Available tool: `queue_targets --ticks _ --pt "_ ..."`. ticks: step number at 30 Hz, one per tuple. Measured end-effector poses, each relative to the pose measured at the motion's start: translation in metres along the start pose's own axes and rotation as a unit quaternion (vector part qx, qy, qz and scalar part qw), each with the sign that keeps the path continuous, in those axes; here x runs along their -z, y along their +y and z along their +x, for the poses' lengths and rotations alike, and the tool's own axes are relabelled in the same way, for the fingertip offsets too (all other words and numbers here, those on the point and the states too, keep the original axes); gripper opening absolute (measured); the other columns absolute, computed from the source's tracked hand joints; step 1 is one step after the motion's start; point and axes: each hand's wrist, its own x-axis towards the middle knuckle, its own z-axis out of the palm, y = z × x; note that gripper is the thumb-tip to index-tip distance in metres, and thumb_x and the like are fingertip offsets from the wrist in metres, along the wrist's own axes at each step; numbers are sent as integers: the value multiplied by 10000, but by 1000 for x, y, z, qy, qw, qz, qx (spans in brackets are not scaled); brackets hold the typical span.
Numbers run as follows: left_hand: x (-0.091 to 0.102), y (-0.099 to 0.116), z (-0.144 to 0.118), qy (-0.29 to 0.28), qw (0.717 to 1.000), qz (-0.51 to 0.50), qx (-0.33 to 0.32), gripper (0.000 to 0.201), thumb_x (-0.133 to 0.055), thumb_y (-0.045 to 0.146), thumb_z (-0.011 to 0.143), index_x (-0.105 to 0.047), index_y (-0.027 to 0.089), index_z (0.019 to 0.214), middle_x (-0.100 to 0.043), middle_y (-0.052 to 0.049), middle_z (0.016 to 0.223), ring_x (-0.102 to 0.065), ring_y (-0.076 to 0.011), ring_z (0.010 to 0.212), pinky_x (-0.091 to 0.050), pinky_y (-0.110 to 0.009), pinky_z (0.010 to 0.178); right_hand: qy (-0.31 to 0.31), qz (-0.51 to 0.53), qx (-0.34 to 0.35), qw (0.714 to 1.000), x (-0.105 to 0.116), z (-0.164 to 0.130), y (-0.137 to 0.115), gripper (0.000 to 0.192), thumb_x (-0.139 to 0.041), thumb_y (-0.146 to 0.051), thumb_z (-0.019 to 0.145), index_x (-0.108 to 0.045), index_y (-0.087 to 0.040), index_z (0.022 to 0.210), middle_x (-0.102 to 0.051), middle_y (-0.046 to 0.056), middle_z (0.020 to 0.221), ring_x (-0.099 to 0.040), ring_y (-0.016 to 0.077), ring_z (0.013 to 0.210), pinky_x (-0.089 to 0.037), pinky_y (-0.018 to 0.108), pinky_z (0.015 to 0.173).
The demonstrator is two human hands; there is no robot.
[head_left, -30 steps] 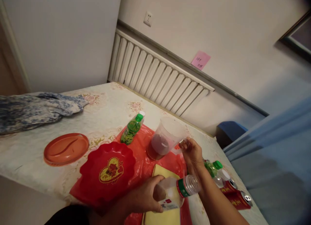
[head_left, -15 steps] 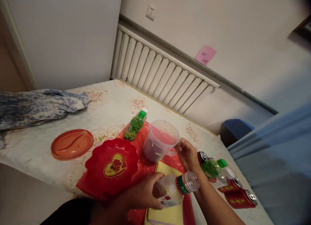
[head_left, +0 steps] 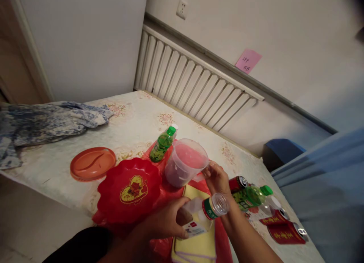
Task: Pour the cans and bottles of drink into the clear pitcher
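Observation:
My left hand (head_left: 167, 219) is closed around a clear plastic bottle (head_left: 196, 213), tilted with its uncapped mouth pointing right. A white label and a green-and-red band show on the bottle; I cannot tell whether liquid is in it. My right hand (head_left: 218, 177) has its fingers closed at the handle of a translucent plastic jug (head_left: 184, 164). The jug stands nearly upright beyond the bottle, and its inside looks pinkish. Under the bottle lies a folded yellow cloth (head_left: 196, 248). Left of the jug is a red scalloped plate (head_left: 113, 194) with a gold heart.
A green drink bottle (head_left: 162, 143) stands behind the plate. An orange lid-like dish (head_left: 92, 164) lies at the left, near crumpled patterned fabric (head_left: 51, 121). Along the right edge lie another green bottle (head_left: 247, 196) and red cans (head_left: 286, 232). A radiator (head_left: 193, 81) lines the wall.
The view has shifted slightly. The jug stands more upright than before. Both hands keep their hold on the bottle and the jug.

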Motion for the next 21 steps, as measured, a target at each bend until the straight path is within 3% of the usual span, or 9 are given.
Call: queue_targets --ticks 10,21 --pt "-6 1 7 4 1000 4 -13 636 -743 175 534 -549 244 1136 -607 34 938 -550 -173 852 -423 -234 677 41 -7 49 998 4 3 -30 399 -650 -320 700 -312 -207 520 -232 -61 580 -279 96 535 -322 246 517" --pt "-15 1 21 -9 998 56 -12 768 -801 208 499 -531 241 1218 -626 2 1076 -582 -221 951 -477 -285 768 95 -1 113 989 30 8 -48 410 -668 -272 669 -296 -205 509 -219 -68 576 -262 85 525 -304 222 489"
